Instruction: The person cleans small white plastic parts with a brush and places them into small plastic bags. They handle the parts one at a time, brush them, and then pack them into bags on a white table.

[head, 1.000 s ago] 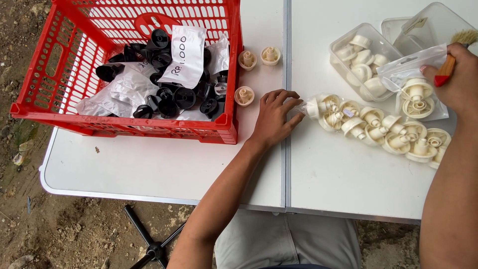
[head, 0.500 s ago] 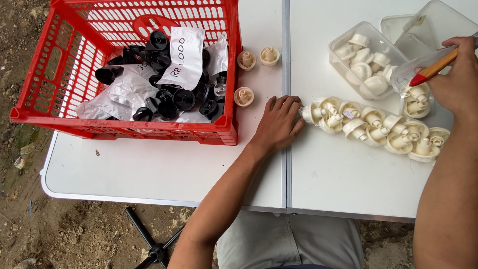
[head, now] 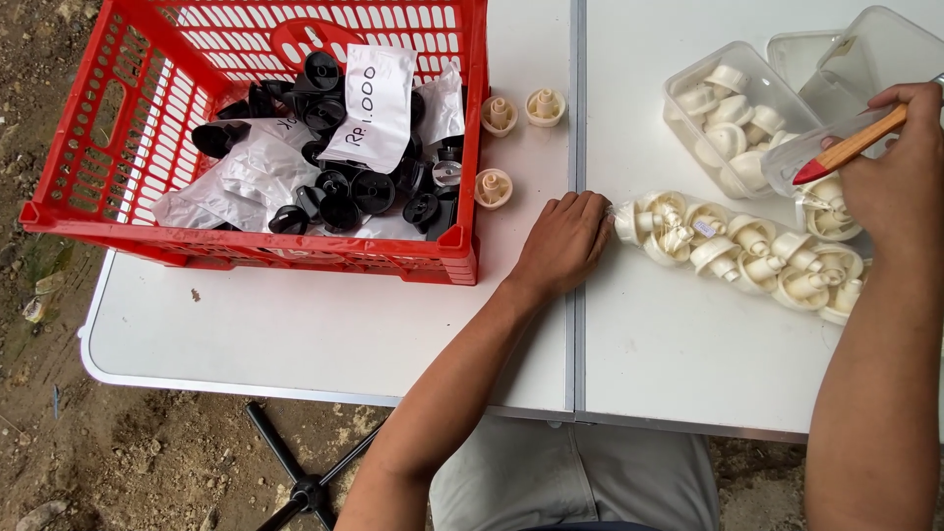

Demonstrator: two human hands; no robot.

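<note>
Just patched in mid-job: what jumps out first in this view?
The red crate at top left, heaped with black knobs and paper-labelled bags, grabs the eye first. Right of the table seam, the left hand rests at the end of a clear bag of cream knobs, while the right hand holds a red-tipped wooden brush handle by a clear tub of more cream knobs.

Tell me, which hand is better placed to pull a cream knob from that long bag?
Probably the left hand: it rests at the clear bag of cream knobs's end, empty. The right hand holds a brush.
</note>
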